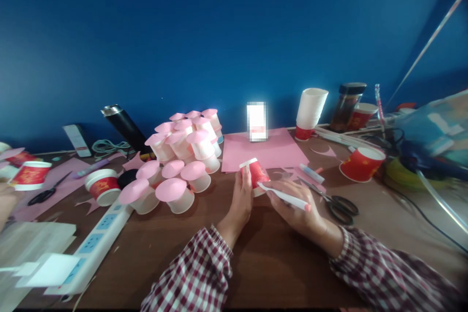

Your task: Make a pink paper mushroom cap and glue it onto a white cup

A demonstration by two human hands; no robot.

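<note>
My left hand grips a small red paper cup with a white rim, tilted on its side above the brown table. My right hand holds a white pen with a pink end, its tip against the cup's lower side. Both sleeves are red and white plaid. A sheet of pink paper lies just behind the cup. To the left is a pile of several upturned cups with pink round caps.
Black-handled scissors and a glue stick lie right of my hands. A red cup, a stack of white cups and a dark jar stand at back right. A white power strip lies front left. Another person's hand is at far left.
</note>
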